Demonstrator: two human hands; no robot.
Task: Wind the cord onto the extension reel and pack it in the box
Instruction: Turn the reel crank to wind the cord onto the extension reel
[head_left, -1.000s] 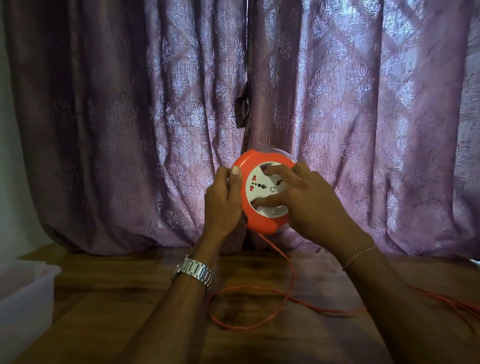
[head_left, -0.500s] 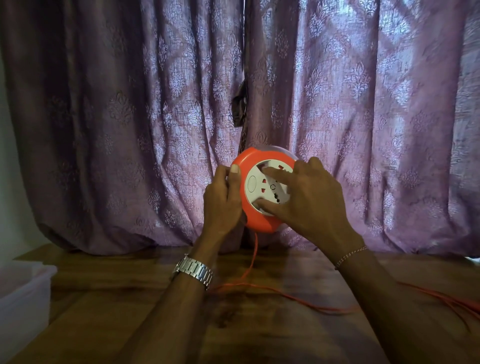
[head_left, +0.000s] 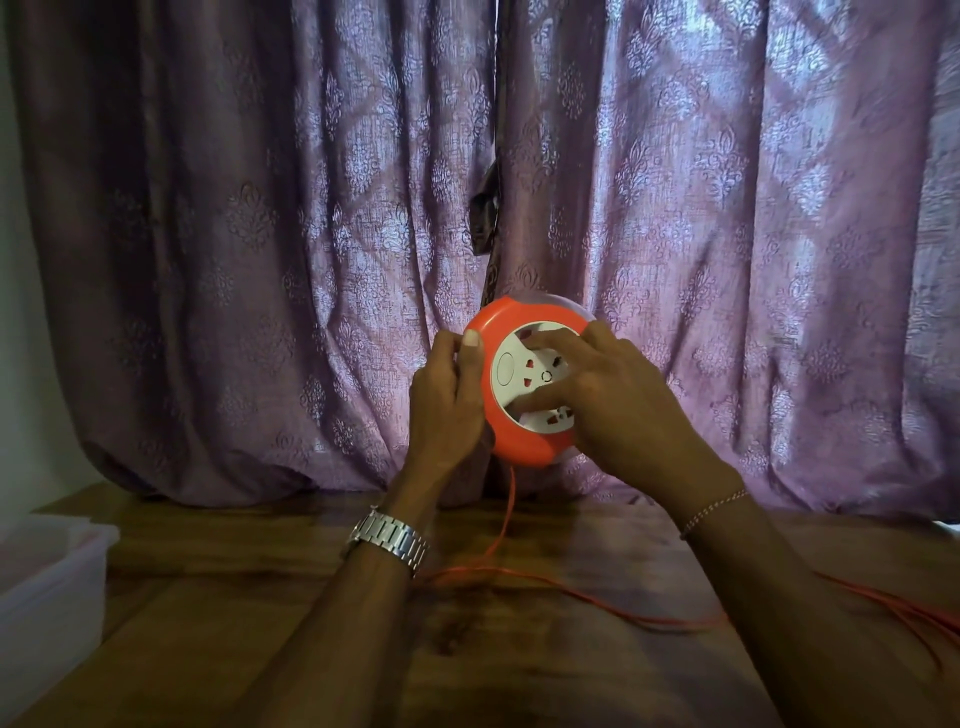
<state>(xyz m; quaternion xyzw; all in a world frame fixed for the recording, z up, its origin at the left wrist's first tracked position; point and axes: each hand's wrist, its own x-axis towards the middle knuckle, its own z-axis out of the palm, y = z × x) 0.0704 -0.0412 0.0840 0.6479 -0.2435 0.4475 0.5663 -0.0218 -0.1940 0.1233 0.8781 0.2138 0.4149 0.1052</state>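
The round orange extension reel (head_left: 519, 448) with a white socket face is held upright in the air in front of the curtain. My left hand (head_left: 445, 400) grips its left rim, thumb on the front. My right hand (head_left: 621, 402) lies over the white hub, index finger and thumb hooked onto it. The orange cord (head_left: 505, 519) hangs from the reel's underside down to the table, then runs off to the right edge. A translucent plastic box (head_left: 52, 571) stands at the left edge.
A wooden table (head_left: 260, 613) fills the foreground. A purple patterned curtain (head_left: 260, 260) hangs right behind the reel and bunches on the table's back edge. More orange cord (head_left: 893, 605) lies at the far right.
The white hub has turned under my right hand. The cord loop on the table has shrunk and the cord now hangs straighter from the reel.
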